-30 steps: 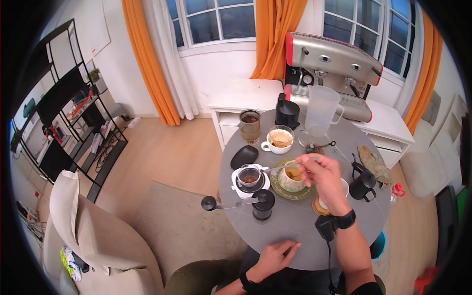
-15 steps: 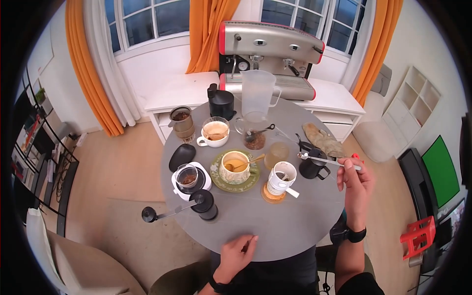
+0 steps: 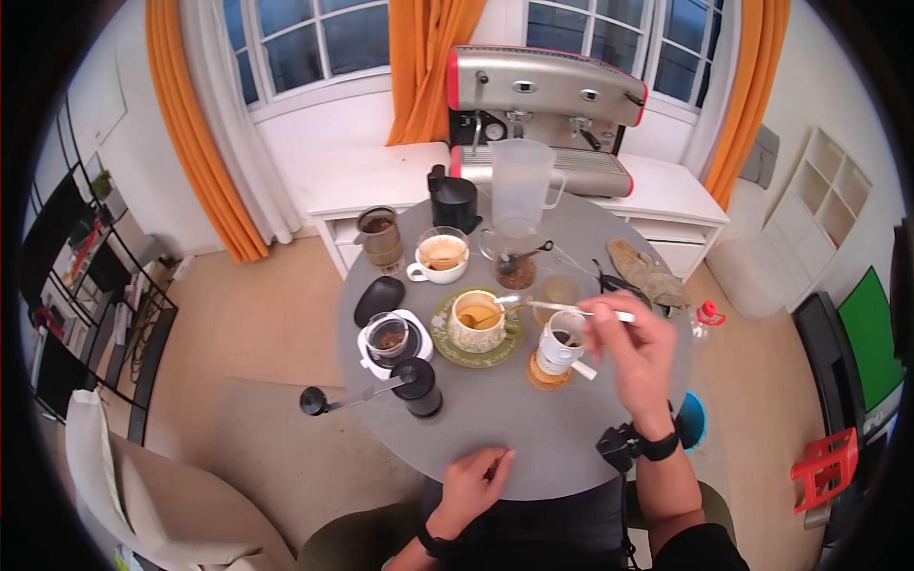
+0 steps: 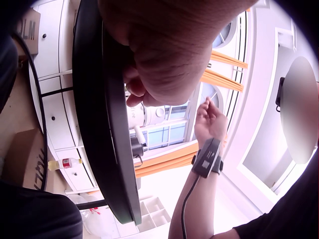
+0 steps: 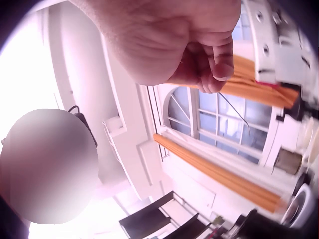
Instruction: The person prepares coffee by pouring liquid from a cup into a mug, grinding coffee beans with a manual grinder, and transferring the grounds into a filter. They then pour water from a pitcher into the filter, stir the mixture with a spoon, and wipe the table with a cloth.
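My right hand [image 3: 640, 352] pinches a small silver spoon [image 3: 560, 306] by its pale handle. The spoon's bowl points left, over the right rim of a patterned cup [image 3: 473, 339]. That cup stands on a green saucer [image 3: 506, 346] and holds yellowish liquid with a gold-coloured spoon [image 3: 495, 313] leaning in it. In the right wrist view the held spoon [image 5: 235, 109] shows as a thin curved line below the fingertips. My left hand [image 3: 473, 483] rests at the table's near edge, fingers loosely bent, holding nothing.
Left of the cup are a glass bowl of brown grounds [image 3: 388, 339] on a white scale [image 3: 420, 363] and a hand grinder [image 3: 419, 393]. A white handled vessel [image 3: 557, 354] on a cork coaster [image 3: 549, 380] stands below my right wrist's reach. Behind are a white cup [image 3: 438, 270] and a jug [image 3: 519, 181].
My right hand drew the spoon away from the cup to the right, past the black pitcher, then brought it back left over the cup. The left hand stayed at the table edge.
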The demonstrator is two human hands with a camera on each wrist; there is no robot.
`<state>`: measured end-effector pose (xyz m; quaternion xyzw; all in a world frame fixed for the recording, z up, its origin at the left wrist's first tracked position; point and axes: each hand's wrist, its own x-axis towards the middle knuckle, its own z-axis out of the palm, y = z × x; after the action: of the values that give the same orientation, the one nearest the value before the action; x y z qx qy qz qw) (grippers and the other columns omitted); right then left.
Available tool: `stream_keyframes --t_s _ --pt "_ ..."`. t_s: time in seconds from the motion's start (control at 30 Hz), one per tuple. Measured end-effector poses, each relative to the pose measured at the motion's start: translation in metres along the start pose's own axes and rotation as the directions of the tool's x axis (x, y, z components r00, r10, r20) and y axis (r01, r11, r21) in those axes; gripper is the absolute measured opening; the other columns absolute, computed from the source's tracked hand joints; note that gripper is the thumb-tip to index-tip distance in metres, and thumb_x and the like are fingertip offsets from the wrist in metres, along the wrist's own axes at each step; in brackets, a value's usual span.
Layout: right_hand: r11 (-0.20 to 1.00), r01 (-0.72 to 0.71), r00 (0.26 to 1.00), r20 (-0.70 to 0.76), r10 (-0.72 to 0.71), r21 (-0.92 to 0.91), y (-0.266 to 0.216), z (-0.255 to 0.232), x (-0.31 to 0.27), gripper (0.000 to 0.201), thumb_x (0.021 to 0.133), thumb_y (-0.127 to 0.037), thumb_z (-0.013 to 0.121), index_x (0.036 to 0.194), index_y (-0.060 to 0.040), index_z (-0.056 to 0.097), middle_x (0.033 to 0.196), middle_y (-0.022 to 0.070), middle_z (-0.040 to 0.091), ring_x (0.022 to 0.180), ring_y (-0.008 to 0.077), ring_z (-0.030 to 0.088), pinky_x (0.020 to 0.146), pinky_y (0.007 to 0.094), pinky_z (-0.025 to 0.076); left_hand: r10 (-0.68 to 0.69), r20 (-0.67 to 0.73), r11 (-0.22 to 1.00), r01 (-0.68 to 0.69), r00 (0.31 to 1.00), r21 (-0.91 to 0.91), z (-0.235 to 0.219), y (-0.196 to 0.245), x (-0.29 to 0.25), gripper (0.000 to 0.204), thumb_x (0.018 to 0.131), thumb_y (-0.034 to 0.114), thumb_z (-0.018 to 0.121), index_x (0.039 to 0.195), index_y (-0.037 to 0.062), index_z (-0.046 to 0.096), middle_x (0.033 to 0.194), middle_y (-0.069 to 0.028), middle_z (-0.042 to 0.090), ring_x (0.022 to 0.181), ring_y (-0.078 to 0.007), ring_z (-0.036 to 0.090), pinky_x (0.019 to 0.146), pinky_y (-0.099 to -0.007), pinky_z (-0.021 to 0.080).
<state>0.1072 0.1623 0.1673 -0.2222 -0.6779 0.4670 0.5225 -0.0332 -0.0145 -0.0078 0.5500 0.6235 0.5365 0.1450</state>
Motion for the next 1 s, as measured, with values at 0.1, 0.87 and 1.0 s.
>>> stream_keyframes --t_s 0.1,0.87,1.0 --pt "0.972 -0.189 0.971 0.176 0.164 0.136 0.03 0.045 0.02 0.022 0.108 -0.014 0.062 0.116 0.0033 0.074 0.088 0.0034 0.071 0.07 0.0057 0.062 0.058 0.0214 0.047 0.011 0.005 1.0 -0.011 1.0 0.007 0.001 -0.002 -0.001 0.012 0.096 0.014 0.078 0.092 0.004 0.074 0.065 -0.0088 0.067 0.05 -0.0186 0.064 0.049 -0.0311 0.049" --pt "0.945 0.211 0.958 0.245 -0.149 -0.251 0.042 0.058 0.0 0.027 0.097 -0.005 0.071 0.123 -0.0017 0.069 0.097 0.0117 0.073 0.08 0.0168 0.07 0.064 0.0292 0.054 -0.061 0.008 0.998 0.061 0.998 0.025 0.005 -0.004 -0.003 0.014 0.095 0.012 0.079 0.089 0.001 0.074 0.06 -0.0102 0.064 0.049 -0.0186 0.063 0.05 -0.0304 0.05" --pt "0.858 0.129 0.959 -0.157 -0.236 -0.497 0.022 -0.027 -0.012 0.01 0.096 -0.005 0.069 0.105 -0.002 0.073 0.093 0.0089 0.069 0.072 0.0177 0.063 0.066 0.0342 0.052 -0.081 0.018 0.997 0.081 0.997 0.018 0.005 -0.003 -0.004 0.014 0.095 0.012 0.079 0.089 0.0011 0.074 0.061 -0.0106 0.065 0.05 -0.0182 0.063 0.05 -0.0297 0.05"
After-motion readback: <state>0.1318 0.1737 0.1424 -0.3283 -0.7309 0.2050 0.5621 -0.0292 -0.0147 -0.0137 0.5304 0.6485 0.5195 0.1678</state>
